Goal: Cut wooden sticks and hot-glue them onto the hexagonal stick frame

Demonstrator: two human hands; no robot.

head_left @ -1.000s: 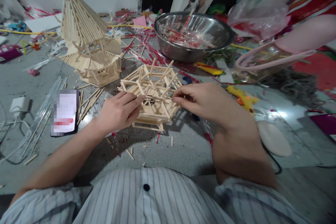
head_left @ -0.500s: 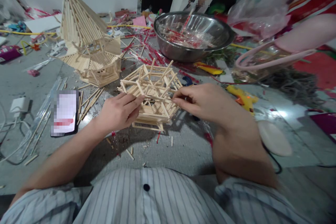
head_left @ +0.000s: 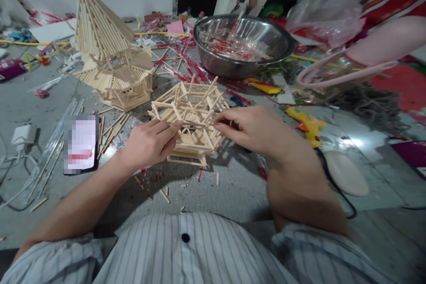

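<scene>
A many-sided frame of thin wooden sticks (head_left: 191,144) sits on the table in front of me, with stick spokes crossing over its top. At its near left side my left hand (head_left: 151,142) is closed, its fingertips on one end of a wooden stick (head_left: 199,124) lying across the frame. My right hand (head_left: 246,128) pinches the other end of that stick at the frame's right side. The fingers partly cover both stick ends. Behind and left stands a wooden-stick pavilion (head_left: 113,73) with a pointed roof.
A phone (head_left: 80,144) and loose sticks (head_left: 116,131) lie to the left. A metal bowl (head_left: 233,69) holding plastic wrappers stands behind. To the right are a yellow glue gun (head_left: 311,128) with a black cord, a white oval object (head_left: 346,173) and a pink-handled container (head_left: 346,77).
My right hand has shifted very slightly left along the stick. My left hand and the frame keep practically the same place; the whole view has moved a touch.
</scene>
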